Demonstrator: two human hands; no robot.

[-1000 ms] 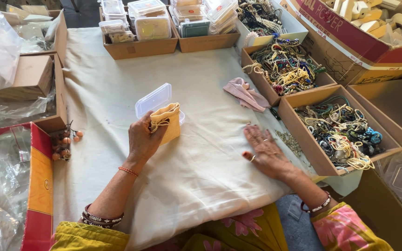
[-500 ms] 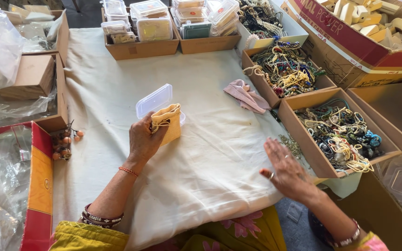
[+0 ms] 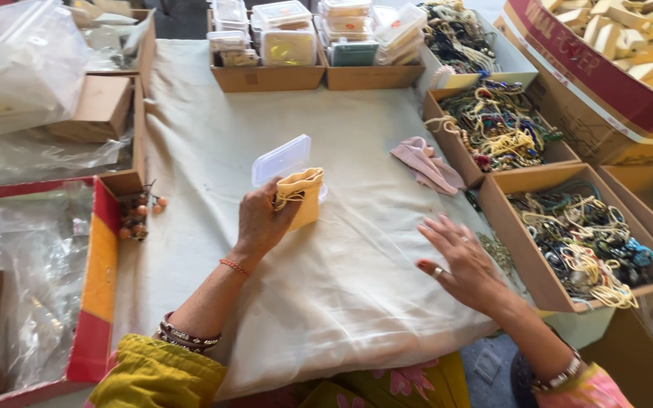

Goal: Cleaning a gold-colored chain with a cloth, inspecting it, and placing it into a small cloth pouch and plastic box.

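Note:
My left hand [image 3: 260, 221] grips a small yellow drawstring pouch [image 3: 301, 195] in the middle of the cream cloth [image 3: 319, 279]. The pouch stands over an open clear plastic box [image 3: 281, 159] whose lid tilts up behind it. My right hand [image 3: 461, 260] rests flat on the cloth near its right edge, fingers spread, holding nothing. It lies beside a cardboard box of tangled bead strings [image 3: 583, 242]. A folded pink cloth [image 3: 426, 165] lies farther back between the hands.
Another cardboard box of bead strings [image 3: 496, 128] sits behind the right one. Trays of clear plastic boxes [image 3: 289, 38] line the far edge. A few brown beads [image 3: 139, 215] lie at the cloth's left edge, by a red and yellow carton [image 3: 92, 302] with plastic bags.
My right hand slid back toward me along the cloth's right edge, then forward again, ending a little nearer than it began. The left hand kept still on the pouch.

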